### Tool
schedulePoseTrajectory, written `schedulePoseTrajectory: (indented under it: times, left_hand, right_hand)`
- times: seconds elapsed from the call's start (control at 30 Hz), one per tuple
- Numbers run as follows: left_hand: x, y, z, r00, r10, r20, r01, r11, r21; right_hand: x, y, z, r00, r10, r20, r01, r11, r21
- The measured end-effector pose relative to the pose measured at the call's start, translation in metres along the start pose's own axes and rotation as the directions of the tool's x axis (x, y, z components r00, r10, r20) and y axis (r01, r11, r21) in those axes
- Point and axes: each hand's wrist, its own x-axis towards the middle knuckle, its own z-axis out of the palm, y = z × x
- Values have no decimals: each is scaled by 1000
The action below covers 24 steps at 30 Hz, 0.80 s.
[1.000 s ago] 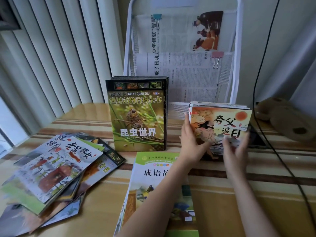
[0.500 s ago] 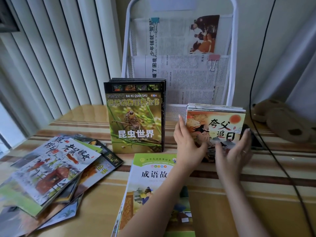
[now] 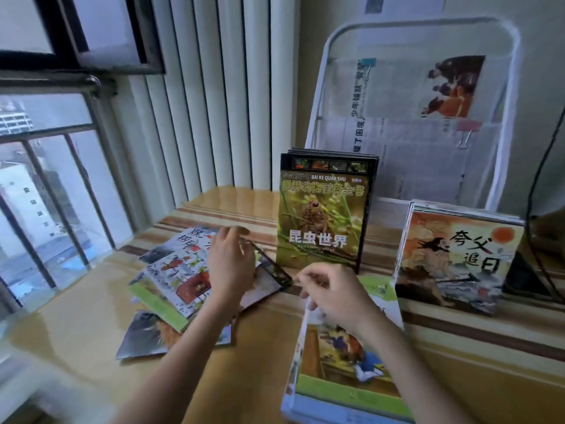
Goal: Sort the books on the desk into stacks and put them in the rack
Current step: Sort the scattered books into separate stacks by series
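A loose pile of picture books (image 3: 174, 289) lies at the left of the wooden desk (image 3: 76, 328). My left hand (image 3: 229, 264) hovers over the pile with its fingers spread, by a dark-bordered book (image 3: 273, 270). My right hand (image 3: 331, 293) is loosely curled above a flat green-bordered stack (image 3: 342, 374), its fingertips near that dark book's corner and holding nothing that I can make out. Two stacks stand upright in front of the white wire rack (image 3: 428, 22): an insect-cover stack (image 3: 324, 215) and a stack with a painted cover (image 3: 452, 258).
Clipped newspapers (image 3: 422, 166) fill the rack's upper pockets. A black cable (image 3: 538, 166) hangs at the right, above a dark flat object (image 3: 519, 280) behind the painted stack. A barred window (image 3: 46, 185) and vertical blinds (image 3: 214, 102) border the desk on the left.
Both hands have let go of the painted-cover stack, which now stands on its own, and have moved left toward the loose pile. My view has turned left, toward the window.
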Motion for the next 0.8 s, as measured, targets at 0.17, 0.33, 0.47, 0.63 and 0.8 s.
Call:
schedulePoseTrajectory:
  times: [0.17,0.33,0.47,0.63,0.8]
  left_hand:
    - [25,-109,-41,904,-394,168,310,872,379]
    - [58,-149,-56,843,-481,242,362,839,407]
    - [66,-152,-57,812,-406,420,222,879,423]
    - [41,-140,-47,871,-209,444,-1,904,427]
    - [17,-126,-58,879,-213,426,114,963,245]
  right_hand:
    - [32,-35,79,868,315,384,-377,921,95]
    - [48,-45,116,791,406,458,-539,817,207]
    - [52,-46,126,829,421,368,-510,839,189]
    - [59,-44,133,861,485,153,-507,837,206]
    - [57,-33,131,911,404,-84,-393,911,125]
